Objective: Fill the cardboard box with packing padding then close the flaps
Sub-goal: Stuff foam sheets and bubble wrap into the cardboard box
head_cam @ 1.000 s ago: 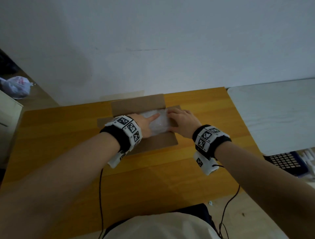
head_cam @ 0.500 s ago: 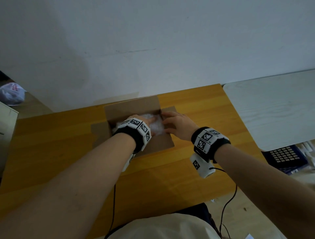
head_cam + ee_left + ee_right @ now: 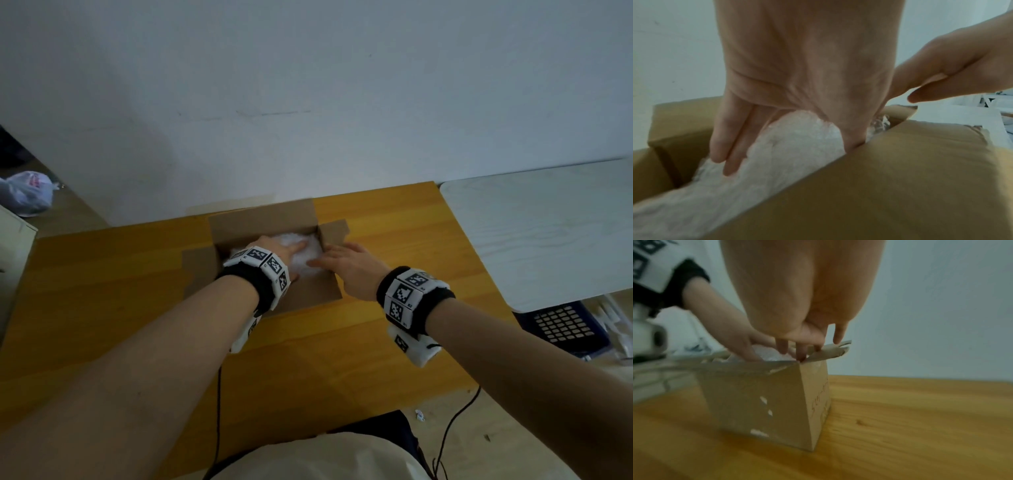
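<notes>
A brown cardboard box [image 3: 263, 219] stands open on the wooden table near the wall, its four flaps spread. White bubble-wrap padding [image 3: 306, 255] fills its inside [image 3: 789, 146]. My left hand [image 3: 286, 251] reaches down into the box, straight fingers [image 3: 723, 146] pressing flat on the padding. My right hand [image 3: 346, 263] hovers over the box's right rim, fingers [image 3: 801, 352] spread and straight, tips touching the padding and the right flap [image 3: 830, 352]. Neither hand holds anything.
The orange wooden table [image 3: 342, 359] runs from the wall to my body. A white table [image 3: 548, 233] adjoins it on the right, with a dark crate [image 3: 561, 325] below. A plastic bag [image 3: 27, 192] lies on the floor far left. Cables hang from both wrists.
My left hand has pushed deeper into the box, pressing the padding down. My right hand has drawn back from the padding's top toward the right rim and flap.
</notes>
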The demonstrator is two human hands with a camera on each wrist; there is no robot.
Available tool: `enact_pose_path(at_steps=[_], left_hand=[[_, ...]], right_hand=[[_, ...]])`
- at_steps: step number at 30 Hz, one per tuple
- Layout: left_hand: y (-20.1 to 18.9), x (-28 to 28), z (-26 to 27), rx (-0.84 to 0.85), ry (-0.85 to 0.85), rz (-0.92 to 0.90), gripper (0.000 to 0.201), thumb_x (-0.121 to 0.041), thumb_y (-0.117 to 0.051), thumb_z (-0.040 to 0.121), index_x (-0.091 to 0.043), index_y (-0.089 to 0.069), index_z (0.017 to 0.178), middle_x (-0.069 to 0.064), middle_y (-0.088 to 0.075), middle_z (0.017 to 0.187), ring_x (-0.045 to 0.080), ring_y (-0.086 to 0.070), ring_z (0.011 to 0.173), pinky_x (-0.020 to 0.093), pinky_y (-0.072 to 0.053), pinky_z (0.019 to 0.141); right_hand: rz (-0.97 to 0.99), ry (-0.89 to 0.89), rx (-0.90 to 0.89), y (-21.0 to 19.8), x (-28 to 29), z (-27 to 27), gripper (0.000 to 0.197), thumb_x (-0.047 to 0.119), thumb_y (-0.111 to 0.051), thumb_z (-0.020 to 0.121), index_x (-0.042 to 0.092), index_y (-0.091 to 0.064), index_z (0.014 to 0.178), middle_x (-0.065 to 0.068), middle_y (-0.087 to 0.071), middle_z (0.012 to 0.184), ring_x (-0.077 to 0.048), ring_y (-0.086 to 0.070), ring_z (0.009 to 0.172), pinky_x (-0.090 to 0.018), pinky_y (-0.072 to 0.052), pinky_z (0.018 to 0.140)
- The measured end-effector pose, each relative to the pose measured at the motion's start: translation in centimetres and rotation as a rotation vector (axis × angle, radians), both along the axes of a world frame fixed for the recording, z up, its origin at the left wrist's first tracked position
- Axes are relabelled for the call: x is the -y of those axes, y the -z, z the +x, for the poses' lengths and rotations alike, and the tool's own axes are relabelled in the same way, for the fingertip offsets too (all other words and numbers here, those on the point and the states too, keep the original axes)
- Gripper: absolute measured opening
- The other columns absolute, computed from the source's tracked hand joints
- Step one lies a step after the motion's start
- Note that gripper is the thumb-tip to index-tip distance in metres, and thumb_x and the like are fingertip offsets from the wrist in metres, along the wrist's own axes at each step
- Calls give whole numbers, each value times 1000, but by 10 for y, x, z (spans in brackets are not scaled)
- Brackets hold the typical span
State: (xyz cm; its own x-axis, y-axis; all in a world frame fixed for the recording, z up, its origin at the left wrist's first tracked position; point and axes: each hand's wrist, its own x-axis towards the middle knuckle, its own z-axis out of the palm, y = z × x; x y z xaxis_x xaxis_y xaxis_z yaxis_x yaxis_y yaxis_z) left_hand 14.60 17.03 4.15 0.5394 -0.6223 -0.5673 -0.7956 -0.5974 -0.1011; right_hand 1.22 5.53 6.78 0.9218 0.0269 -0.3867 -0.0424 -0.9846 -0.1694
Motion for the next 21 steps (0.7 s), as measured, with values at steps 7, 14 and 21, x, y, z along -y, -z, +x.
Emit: enact_pose_path(at_steps=[7, 14, 21], left_hand=[[-11, -15, -9, -81, -35, -60, 68, -43, -45, 95, -52, 2, 144, 24, -40, 137, 29, -59, 102, 29, -48, 69], [-17, -64, -3, -158, -113, -394, 58, -29, -42, 99, -34, -11, 148, 13, -55, 129, 27, -61, 103, 36, -52, 82], [-18, -72, -13, -97, -57, -342, 45, -43, -21, 101, -39, -19, 146, 6, -35, 149, 27, -43, 129, 41, -44, 99]], right_hand=[[-24, -8, -36, -3, -1, -7, 59, -3, -36, 88, 18, -36, 143, 0, -27, 155, -13, -16, 146, -36, -8, 120], [112, 201, 206, -2, -1, -3, 48, -1, -39, 92, 12, -40, 138, -7, -42, 145, -28, -44, 128, -36, -37, 103], [2, 149, 311, -1, -10, 17, 39, 10, -37, 98, 12, -43, 136, -4, -44, 143, -25, -44, 128, -35, -32, 107]])
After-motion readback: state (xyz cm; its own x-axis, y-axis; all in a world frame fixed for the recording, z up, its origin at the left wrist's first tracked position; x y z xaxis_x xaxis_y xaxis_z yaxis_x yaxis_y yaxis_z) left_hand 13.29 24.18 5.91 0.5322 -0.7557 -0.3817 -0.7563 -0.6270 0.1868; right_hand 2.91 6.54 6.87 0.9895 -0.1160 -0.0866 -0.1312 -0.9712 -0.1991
